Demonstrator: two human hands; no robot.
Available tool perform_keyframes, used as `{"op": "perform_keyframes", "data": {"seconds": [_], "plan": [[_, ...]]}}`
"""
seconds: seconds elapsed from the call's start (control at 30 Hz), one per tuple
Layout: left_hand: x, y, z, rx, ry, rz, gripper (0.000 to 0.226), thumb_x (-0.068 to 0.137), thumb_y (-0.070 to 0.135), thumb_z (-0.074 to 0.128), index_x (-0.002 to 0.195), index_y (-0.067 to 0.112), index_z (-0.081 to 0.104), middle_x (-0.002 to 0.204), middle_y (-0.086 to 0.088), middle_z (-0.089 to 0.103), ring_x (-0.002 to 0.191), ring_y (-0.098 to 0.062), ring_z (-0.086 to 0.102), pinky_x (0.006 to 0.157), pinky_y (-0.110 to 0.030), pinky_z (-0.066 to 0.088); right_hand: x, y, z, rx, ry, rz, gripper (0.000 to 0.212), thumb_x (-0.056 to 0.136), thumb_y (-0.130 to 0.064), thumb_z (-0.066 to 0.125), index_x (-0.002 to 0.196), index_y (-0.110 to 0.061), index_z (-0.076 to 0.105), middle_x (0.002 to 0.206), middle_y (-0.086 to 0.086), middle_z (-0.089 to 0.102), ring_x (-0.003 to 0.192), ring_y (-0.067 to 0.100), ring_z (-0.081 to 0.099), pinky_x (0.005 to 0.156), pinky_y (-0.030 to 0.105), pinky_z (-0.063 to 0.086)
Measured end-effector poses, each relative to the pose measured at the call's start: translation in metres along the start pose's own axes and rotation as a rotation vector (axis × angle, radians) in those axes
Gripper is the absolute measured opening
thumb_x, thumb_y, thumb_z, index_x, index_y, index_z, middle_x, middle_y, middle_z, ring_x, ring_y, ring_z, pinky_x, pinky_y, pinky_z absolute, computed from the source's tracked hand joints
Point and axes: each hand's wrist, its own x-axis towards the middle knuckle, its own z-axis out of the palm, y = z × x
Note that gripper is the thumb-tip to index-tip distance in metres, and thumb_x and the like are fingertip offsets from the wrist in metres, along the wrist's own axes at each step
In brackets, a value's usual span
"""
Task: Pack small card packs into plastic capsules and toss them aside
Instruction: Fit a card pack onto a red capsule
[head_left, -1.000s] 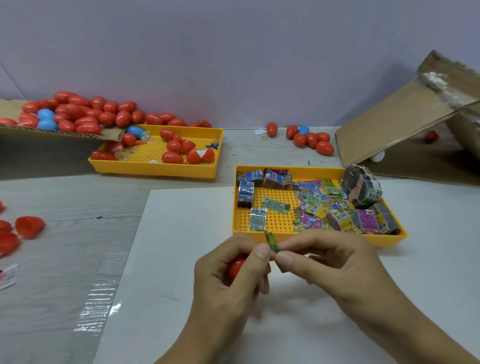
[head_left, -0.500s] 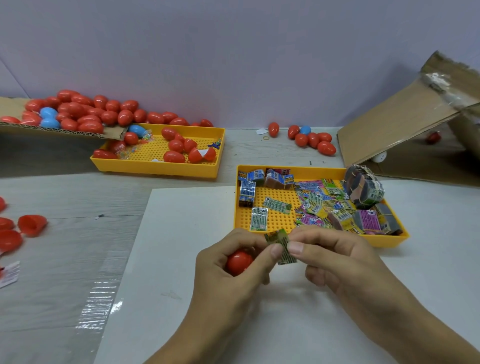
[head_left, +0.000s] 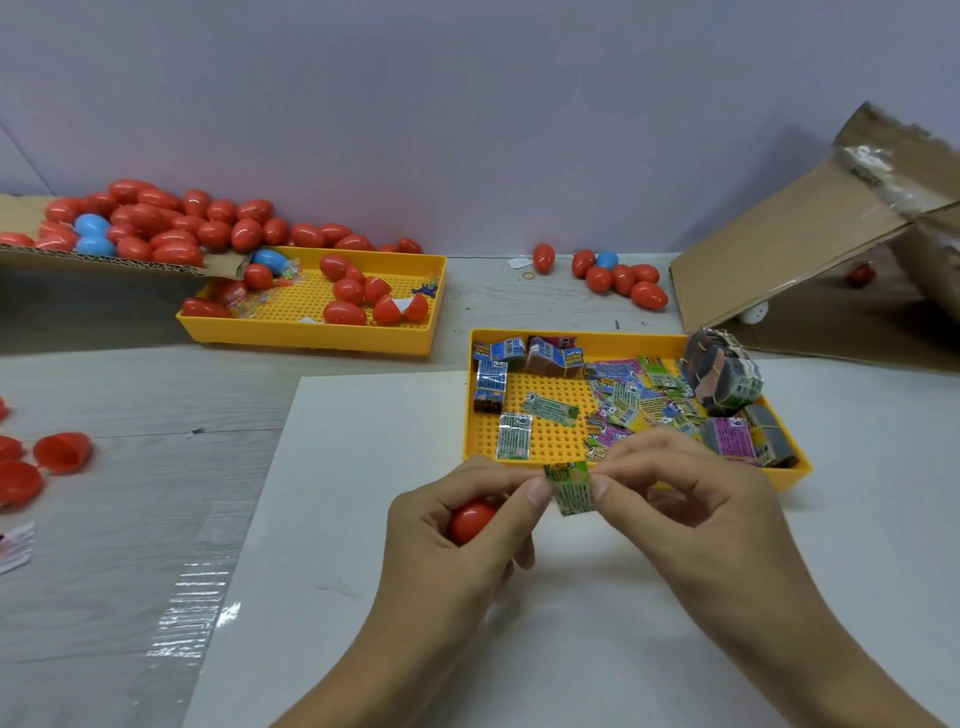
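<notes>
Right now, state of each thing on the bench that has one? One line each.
left hand: grips red capsule, thumb pinches card pack
right hand: pinches card pack
card pack: held between both hands, not in the capsule
red capsule: in left palm
near tray: holds loose packs
far tray: holds capsules, one open
capsule halves: open, at left

Two bare forearms, hands, short-nailed fingers
</notes>
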Motion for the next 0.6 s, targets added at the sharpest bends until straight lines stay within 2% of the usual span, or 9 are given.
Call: {"op": "perform_keyframes", "data": {"seconds": [0.03,0.1,0.2,0.3,0.37,0.43,0.5,0.53,0.6], "plan": [[-0.0002,-0.0001,0.0000,-0.007,0.006,-0.005,0.022,0.073,0.041,0.074,0.080,0.021,0.079,0.067,0.002,0.064,0.053,-0.013,0.056,0.045,-0.019,0.040,-0.0006,-0.0002,0.0003,-0.013,0.003,-0.003,0.005,0.072,-0.031,0.075,0.066,-0.031,0.076,0.082,-0.008,0.066,0.068,0.017,0.060,0.052,0.029,0.045],[-0.0003,-0.0004,-0.0003,-0.011,0.004,-0.011,0.023,0.073,0.041,0.074,0.078,0.019,0.079,0.065,0.002,0.062,0.053,-0.014,0.055,0.046,-0.018,0.040,-0.0013,0.0019,0.0013,-0.050,0.023,-0.020,0.018,0.072,-0.018,0.084,0.063,-0.032,0.075,0.080,-0.008,0.065,0.064,0.018,0.058,0.050,0.031,0.043],[-0.0005,-0.0003,-0.0005,-0.002,-0.022,0.008,0.021,0.075,0.040,0.073,0.076,0.019,0.077,0.062,-0.001,0.061,0.055,-0.014,0.055,0.048,-0.017,0.041,-0.0010,0.0031,0.0019,-0.037,0.000,-0.040,0.009,0.062,-0.037,0.079,0.060,-0.030,0.073,0.078,-0.008,0.065,0.059,0.016,0.055,0.048,0.031,0.042],[-0.0004,-0.0008,-0.0009,-0.005,-0.055,0.025,0.020,0.077,0.037,0.073,0.074,0.018,0.076,0.061,-0.002,0.059,0.056,-0.016,0.054,0.050,-0.016,0.042,-0.0005,0.0036,0.0020,-0.012,-0.012,-0.041,0.017,0.061,-0.043,0.077,0.065,-0.028,0.072,0.079,-0.006,0.066,0.060,0.014,0.056,0.049,0.033,0.044],[-0.0004,-0.0002,-0.0011,-0.020,-0.060,0.019,0.019,0.075,0.036,0.074,0.077,0.017,0.077,0.062,-0.002,0.060,0.055,-0.016,0.054,0.050,-0.015,0.041,-0.0007,0.0030,0.0012,0.027,-0.016,-0.028,0.018,0.069,-0.038,0.087,0.074,-0.027,0.073,0.076,-0.004,0.068,0.062,0.012,0.060,0.049,0.033,0.046],[-0.0012,0.0008,-0.0004,-0.011,-0.064,0.018,0.018,0.073,0.037,0.075,0.079,0.020,0.077,0.064,0.001,0.062,0.053,-0.013,0.054,0.049,-0.014,0.042,-0.0013,0.0039,0.0006,0.064,-0.019,-0.028,0.010,0.072,-0.032,0.081,0.078,-0.028,0.074,0.073,-0.002,0.070,0.061,0.012,0.064,0.046,0.028,0.046],[-0.0024,0.0016,0.0014,0.031,-0.050,0.024,0.017,0.069,0.038,0.078,0.081,0.027,0.076,0.067,0.005,0.065,0.055,-0.009,0.057,0.050,-0.014,0.044,-0.0024,0.0042,0.0011,0.036,-0.025,-0.047,0.006,0.074,-0.028,0.076,0.079,-0.029,0.075,0.073,-0.002,0.070,0.062,0.015,0.066,0.047,0.032,0.049],[-0.0030,0.0016,0.0018,0.059,-0.037,0.033,0.018,0.068,0.039,0.080,0.082,0.030,0.075,0.070,0.006,0.066,0.057,-0.008,0.059,0.051,-0.015,0.046,-0.0031,0.0045,0.0016,0.006,-0.020,-0.063,0.009,0.075,-0.024,0.077,0.080,-0.030,0.074,0.074,-0.003,0.071,0.064,0.015,0.066,0.048,0.034,0.050],[-0.0037,0.0012,0.0024,0.098,-0.016,0.052,0.023,0.067,0.036,0.084,0.086,0.032,0.073,0.075,0.006,0.068,0.060,-0.008,0.062,0.056,-0.017,0.050,-0.0038,0.0071,0.0021,-0.060,-0.006,-0.081,0.023,0.079,-0.010,0.079,0.083,-0.032,0.075,0.075,-0.006,0.070,0.064,0.013,0.064,0.047,0.030,0.047]]}}
